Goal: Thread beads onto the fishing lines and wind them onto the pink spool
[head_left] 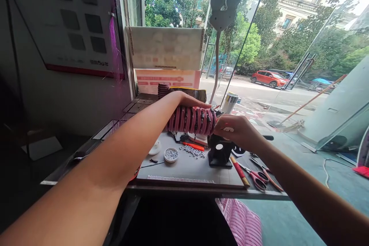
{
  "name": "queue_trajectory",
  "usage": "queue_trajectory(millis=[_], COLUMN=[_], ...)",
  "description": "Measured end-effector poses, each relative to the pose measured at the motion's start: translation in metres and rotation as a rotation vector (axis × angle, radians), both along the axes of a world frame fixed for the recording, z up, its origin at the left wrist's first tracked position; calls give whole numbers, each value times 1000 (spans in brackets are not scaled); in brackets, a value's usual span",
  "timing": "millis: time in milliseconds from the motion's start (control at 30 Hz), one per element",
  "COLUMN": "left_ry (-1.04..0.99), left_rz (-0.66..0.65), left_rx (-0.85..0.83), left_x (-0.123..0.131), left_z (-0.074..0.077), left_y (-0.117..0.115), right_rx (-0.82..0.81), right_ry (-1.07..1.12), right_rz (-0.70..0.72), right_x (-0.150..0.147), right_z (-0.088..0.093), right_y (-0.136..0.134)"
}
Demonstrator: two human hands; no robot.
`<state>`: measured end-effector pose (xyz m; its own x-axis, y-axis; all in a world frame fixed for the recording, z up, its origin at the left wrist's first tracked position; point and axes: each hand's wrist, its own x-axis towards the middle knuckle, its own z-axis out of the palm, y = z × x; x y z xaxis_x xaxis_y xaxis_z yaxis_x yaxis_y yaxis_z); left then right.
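Note:
In front of me a row of mauve-pink rings (187, 120), with black pieces among them, lies sideways above the table. My left hand (193, 101) reaches over the top of this row. Its visible finger is stretched out along the rings; the other fingers are mostly hidden behind them. My right hand (233, 127) is at the row's right end, with its fingers closed together. Whatever is between those fingertips is too small to make out. A black stand (220, 157) stands below the right end of the row.
A white bowl of small beads (171, 155), loose beads (193, 151) and an orange-handled tool (193, 146) lie on the board (184, 173). Right of the stand are a red-and-yellow stick (240, 172) and scissors (258, 178). A metallic cylinder (230, 102) and stacked rings (163, 89) stand farther back.

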<state>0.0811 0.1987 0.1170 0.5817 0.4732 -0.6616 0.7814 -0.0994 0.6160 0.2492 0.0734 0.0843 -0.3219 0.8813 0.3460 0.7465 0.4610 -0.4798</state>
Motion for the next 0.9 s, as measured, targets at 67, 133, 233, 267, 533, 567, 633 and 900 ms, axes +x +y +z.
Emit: queue_trajectory(millis=[67, 133, 233, 267, 533, 567, 633, 900], left_ry=[-5, -6, 4, 10, -10, -15, -16, -56], left_rz=[5, 6, 12, 13, -6, -8, -7, -33], left_rx=[-13, -24, -20, -12, 90, 71, 43, 304], left_x=[0, -1, -2, -2, 0, 0, 0, 0], left_z=[0, 0, 1, 1, 1, 0, 0, -2], left_y=[0, 1, 0, 0, -3, -3, -2, -5], right_rx=[-20, -44, -53, -45, -47, -72, -102, 99], right_ry=[50, 102, 163, 169, 314, 359, 435, 17], right_rz=[-17, -20, -12, -12, -54, -38, -8, -242], right_x=[0, 2, 5, 5, 0, 0, 0, -23], right_z=[-2, -4, -8, -9, -21, -23, -25, -48], right_y=[2, 4, 6, 5, -5, -2, 3, -29])
